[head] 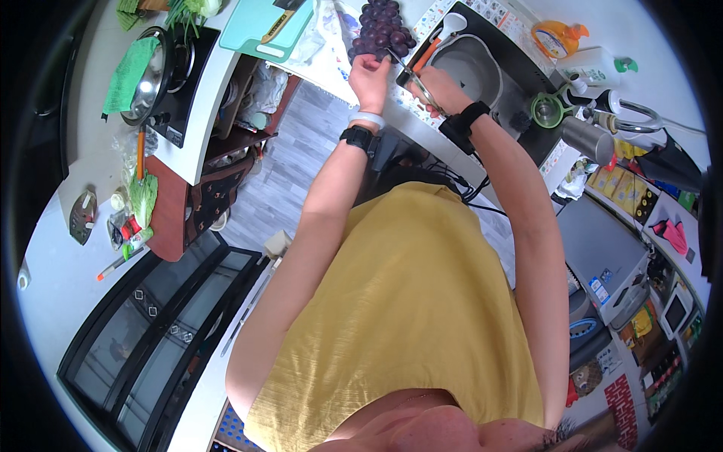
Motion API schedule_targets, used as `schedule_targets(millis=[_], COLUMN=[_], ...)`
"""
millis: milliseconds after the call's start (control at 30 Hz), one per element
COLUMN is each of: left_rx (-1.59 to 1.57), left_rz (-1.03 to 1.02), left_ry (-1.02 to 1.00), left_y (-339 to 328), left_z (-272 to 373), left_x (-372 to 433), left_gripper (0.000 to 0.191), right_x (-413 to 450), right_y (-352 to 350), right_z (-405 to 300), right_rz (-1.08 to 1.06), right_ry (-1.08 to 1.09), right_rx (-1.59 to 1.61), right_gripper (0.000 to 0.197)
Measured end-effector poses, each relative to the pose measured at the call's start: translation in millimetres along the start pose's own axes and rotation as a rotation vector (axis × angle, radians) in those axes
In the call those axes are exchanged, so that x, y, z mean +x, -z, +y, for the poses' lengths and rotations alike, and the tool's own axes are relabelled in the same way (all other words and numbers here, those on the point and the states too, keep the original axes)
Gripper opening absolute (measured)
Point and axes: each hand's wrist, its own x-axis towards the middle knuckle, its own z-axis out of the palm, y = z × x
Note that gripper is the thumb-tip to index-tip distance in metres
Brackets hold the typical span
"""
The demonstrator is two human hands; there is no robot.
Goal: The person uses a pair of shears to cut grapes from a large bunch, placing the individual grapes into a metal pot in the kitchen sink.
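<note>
A bunch of dark purple grapes [384, 28] lies on the counter by the sink's left edge. My left hand [370, 79] has its thumb and fingers pinched on the lower end of the bunch; the grape between them is mostly hidden. In my right hand [443, 90] is a pair of metal scissors [402, 62]. The blades point up and left, with their tips among the lower grapes. My right fingers wrap the scissor handles, which are partly covered. A plastic bag [325, 34] lies beside the grapes on the left.
To the right is the black sink [522, 73] with a grey basin [466, 70] and a white spoon with an orange handle [452, 24]. A knife [277, 27] rests on the turquoise cutting board [240, 28]. A faucet [638, 116], an orange bottle [551, 39] and a green-rimmed strainer [547, 111] stand rightward.
</note>
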Motion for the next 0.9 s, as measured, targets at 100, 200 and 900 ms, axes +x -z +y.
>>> schedule_targets(millis=[100,200,900], left_rx=[0.004,0.023,-0.088], left_rz=[0.002,0.003,0.009], left_ry=[0.004,-0.003,-0.002], left_y=[-0.8,-0.8,1.4], left_z=[1.4,1.4,-1.9], left_x=[-0.8,-0.2,-0.8], left_gripper=[0.030,0.030,0.027], right_x=[2.4,4.9,12.5], right_y=[2.2,0.4,-8.9], right_z=[2.3,3.8,-1.7], right_rz=[-0.067,-0.105,0.062], right_ry=[-0.029,-0.072,0.156], right_rx=[0.120,0.135,-0.434], right_gripper=[0.020,0.025,0.032])
